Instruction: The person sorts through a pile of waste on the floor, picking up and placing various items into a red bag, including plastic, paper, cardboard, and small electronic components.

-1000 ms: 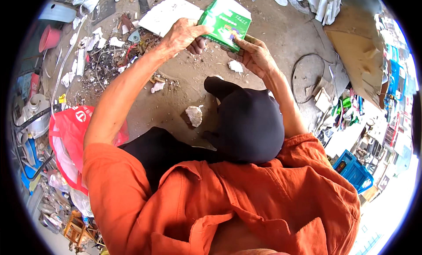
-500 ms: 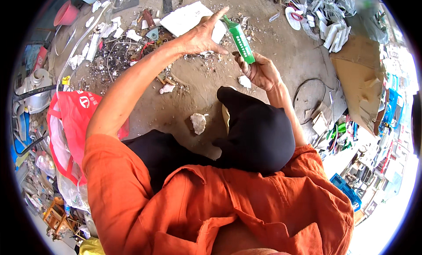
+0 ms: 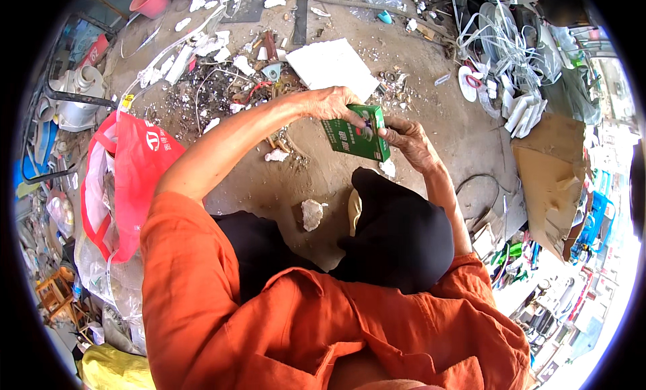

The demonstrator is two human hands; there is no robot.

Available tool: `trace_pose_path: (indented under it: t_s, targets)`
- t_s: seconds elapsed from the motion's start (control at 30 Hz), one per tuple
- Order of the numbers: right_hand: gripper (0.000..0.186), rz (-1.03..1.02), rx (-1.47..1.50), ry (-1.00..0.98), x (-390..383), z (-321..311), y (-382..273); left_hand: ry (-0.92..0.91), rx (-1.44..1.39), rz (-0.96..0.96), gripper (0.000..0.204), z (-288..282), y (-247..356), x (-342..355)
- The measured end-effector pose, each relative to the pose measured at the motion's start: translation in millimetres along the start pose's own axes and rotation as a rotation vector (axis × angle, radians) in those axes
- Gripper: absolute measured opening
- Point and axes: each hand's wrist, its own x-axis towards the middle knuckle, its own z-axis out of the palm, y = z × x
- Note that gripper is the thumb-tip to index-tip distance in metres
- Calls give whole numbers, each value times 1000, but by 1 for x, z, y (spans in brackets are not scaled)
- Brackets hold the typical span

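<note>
A green cardboard box (image 3: 342, 142) with pale printing is held up in front of my knees, its broad face turned toward me. My left hand (image 3: 331, 103) grips it along the top, with the thumb bent down onto the box. At the box's right end, my right hand (image 3: 412, 141) closes on the narrow side with thumb and fingers. Part of the upper edge is hidden behind my fingers. Beyond the box, a flat white board (image 3: 332, 65) lies on the dirty ground.
A red bag (image 3: 145, 188) stands at my left, near a grey plastic housing (image 3: 82, 97). A whitish lump (image 3: 311, 215) lies between my feet. Debris covers the ground ahead. On the right are a cardboard sheet (image 3: 548, 178) and a heap of clear tubing (image 3: 501, 47).
The green box has turned from its narrow side to its broad face and come lower. My left hand, spread and apart from it before, now grips it too. The view has shifted slightly.
</note>
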Motion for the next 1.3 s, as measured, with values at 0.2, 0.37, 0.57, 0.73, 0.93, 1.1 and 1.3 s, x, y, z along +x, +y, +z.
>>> trace_pose_path:
  t_s: [0.2, 0.37, 0.57, 0.73, 0.93, 1.1, 1.3]
  targets:
    - [28, 99, 476, -32, 1, 7, 10, -8, -297, -102, 26, 8, 17, -12]
    - [38, -24, 112, -83, -5, 7, 9, -78, -233, -129, 21, 9, 21, -13]
    - [54, 4, -222, -179, -7, 8, -5, -136, -108, -294, 28, 19, 27, -9]
    - [53, 18, -305, -53, -5, 18, 14, -48, 107, -277, 37, 19, 19, -4]
    - [41, -312, -636, 286, 9, 16, 9, -3, 44, -290, 34, 14, 18, 1]
    - [36, -59, 100, 229, 9, 3, 5, 32, -203, -20, 36, 11, 11, -3]
    - [40, 51, 523, 190, 11, -1, 14, 122, -103, -35, 33, 6, 31, 4]
